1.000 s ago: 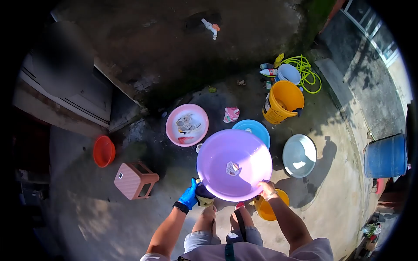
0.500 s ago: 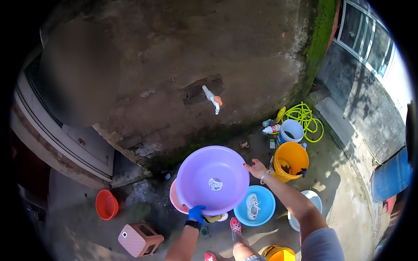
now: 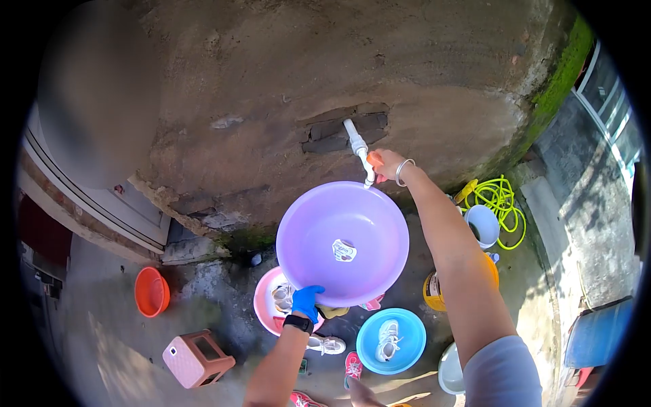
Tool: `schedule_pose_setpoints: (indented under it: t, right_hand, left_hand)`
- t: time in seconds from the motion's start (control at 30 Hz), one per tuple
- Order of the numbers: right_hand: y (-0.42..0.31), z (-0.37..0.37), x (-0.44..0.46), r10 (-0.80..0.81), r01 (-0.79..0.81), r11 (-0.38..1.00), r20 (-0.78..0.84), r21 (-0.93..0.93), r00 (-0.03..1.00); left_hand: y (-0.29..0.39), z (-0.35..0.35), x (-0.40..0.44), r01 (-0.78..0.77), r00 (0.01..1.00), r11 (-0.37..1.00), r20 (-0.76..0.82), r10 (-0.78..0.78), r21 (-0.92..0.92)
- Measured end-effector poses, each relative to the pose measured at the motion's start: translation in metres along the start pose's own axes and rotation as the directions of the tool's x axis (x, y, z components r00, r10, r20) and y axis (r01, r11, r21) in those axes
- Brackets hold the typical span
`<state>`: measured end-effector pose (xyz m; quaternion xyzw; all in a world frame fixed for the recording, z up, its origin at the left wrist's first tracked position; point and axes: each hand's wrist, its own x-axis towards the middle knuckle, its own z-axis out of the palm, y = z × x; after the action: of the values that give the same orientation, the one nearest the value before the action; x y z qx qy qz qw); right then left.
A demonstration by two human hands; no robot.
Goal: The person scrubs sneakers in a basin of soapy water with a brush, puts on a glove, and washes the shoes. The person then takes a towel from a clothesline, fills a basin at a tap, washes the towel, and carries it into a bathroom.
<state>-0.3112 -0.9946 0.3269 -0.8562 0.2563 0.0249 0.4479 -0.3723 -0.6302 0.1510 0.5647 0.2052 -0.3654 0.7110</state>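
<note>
A purple basin (image 3: 312,237) with a sticker in its bottom is tilted below the white tap (image 3: 358,144) on the wall. My left hand (image 3: 307,302), in a blue glove, grips the basin's lower left rim. My bare right hand (image 3: 389,165), with a bangle at the wrist, has its fingers closed on the tap's orange handle (image 3: 373,160). The tap's spout is just over the basin's top rim; no water shows. Partly behind the basin is a pink basin (image 3: 260,304) holding shoes. A blue basin (image 3: 364,349) holds a white shoe (image 3: 388,340).
An orange-red basin (image 3: 152,292) and a pink stool (image 3: 191,359) are at the left. At the right are a yellow bucket (image 3: 432,290), partly hidden by my arm, a white bucket (image 3: 483,224), a green hose (image 3: 505,203) and a blue barrel (image 3: 600,336).
The purple basin has risen off the ground area to below the tap. My right hand has left its rim and moved up onto the tap handle. The view has tilted toward the wall.
</note>
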Motion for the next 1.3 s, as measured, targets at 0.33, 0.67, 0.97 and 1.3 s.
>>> schedule_pose_setpoints:
  t: [0.33, 0.67, 0.97, 1.3]
  right_hand:
    - [-0.028, -0.028, -0.003, -0.169, 0.264, 0.559, 0.204, -0.786, 0.964]
    - [0.041, 0.019, -0.041, -0.370, 0.113, 0.857, -0.447, -0.503, 0.814]
    - [0.101, 0.094, -0.184, 0.472, -0.566, 0.231, 0.418, 0.792, 0.777]
    - [0.146, 0.128, -0.191, 0.257, -0.453, 0.152, 0.407, 0.879, 0.877]
  left_hand:
    - [0.020, 0.019, 0.013, -0.006, 1.000, 0.986, 0.005, 0.005, 0.168]
    - [0.027, 0.001, 0.018, -0.010, 1.000, 0.980, 0.011, 0.008, 0.198]
    - [0.047, 0.010, -0.013, -0.123, 0.992, 0.945, 0.032, 0.119, 0.304]
    - [0.076, -0.002, -0.042, -0.403, 0.910, 0.901, -0.031, 0.413, 0.158]
